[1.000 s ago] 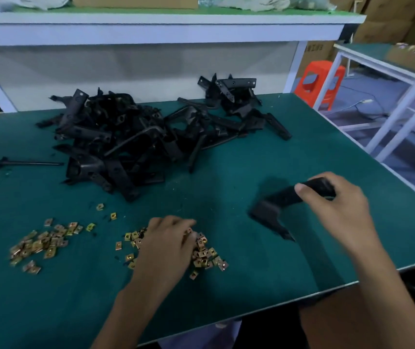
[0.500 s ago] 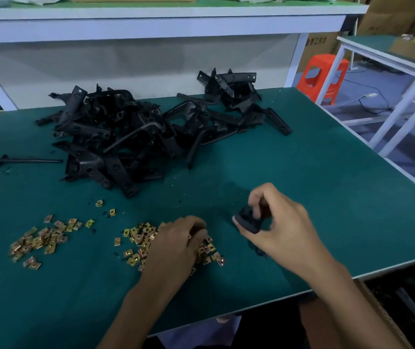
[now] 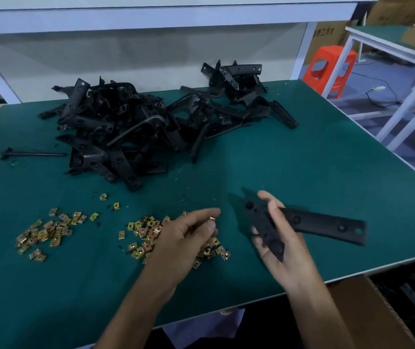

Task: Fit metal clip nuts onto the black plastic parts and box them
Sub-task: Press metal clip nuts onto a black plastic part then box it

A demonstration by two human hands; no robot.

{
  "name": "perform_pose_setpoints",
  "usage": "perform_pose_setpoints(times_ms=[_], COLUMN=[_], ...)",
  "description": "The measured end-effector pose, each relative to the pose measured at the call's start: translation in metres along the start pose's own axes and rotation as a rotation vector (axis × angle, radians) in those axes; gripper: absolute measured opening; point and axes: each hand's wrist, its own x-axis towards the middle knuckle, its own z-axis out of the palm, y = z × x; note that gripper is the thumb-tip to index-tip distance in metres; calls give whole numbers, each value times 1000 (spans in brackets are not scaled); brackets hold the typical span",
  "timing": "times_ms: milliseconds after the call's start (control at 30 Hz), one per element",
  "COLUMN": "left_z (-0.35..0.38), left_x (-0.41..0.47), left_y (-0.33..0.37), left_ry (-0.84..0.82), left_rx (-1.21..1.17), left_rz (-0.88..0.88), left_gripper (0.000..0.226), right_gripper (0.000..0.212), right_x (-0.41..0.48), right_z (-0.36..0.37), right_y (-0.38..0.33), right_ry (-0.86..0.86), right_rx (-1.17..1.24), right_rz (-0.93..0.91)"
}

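Flat, matte black plastic bracket (image 3: 327, 224) with round holes sits in the right hand (image 3: 284, 248)'s curled grip; left hand (image 3: 181, 245) pinches one shiny brassy clip nut (image 3: 212, 218) right over the nut pile (image 3: 146, 233).

**Where Things Lie on the Bench**

A heap of plastic parts (image 3: 131, 127) sits at the back of the table (image 3: 327, 172), with a rod (image 3: 32, 154) to its left. Nearer the front lie a left scatter of clip nuts (image 3: 47, 233) and a right scatter (image 3: 146, 235). The left hand (image 3: 183, 238) is over the right scatter (pinching one clip nut (image 3: 211, 218)). To its right, the right hand (image 3: 279, 250) holds a plastic part (image 3: 322, 222) above the table. A box (image 3: 367, 311) stands below the front right edge.
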Motion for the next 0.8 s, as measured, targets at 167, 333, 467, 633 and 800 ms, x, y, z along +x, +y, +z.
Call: perform_pose_setpoints(times_ms=[167,333,467,633,800], left_z=[19,33,47,55,56], left_x=[-9,-19,-23,-20,-21], left_y=[0,-6,-11,-10,-10], left_ry=[-69,-118,-36,32,9], left_rx=[-168,-139,-171,-207,-156], left_rz=[-51,-88,-119,-132,-99], left_gripper=[8,15,15,10,16], right_gripper=[40,33,28,27,32], right_x=[-6,-4,-4,-6,-4], right_z=[7,8,9,9,5], right_y=[17,24,25,26,29], right_ry=[-56,-25,-16,-30,-53], right_rx=[334,288,271,269,199], right_rz=[95,101,124,113,98])
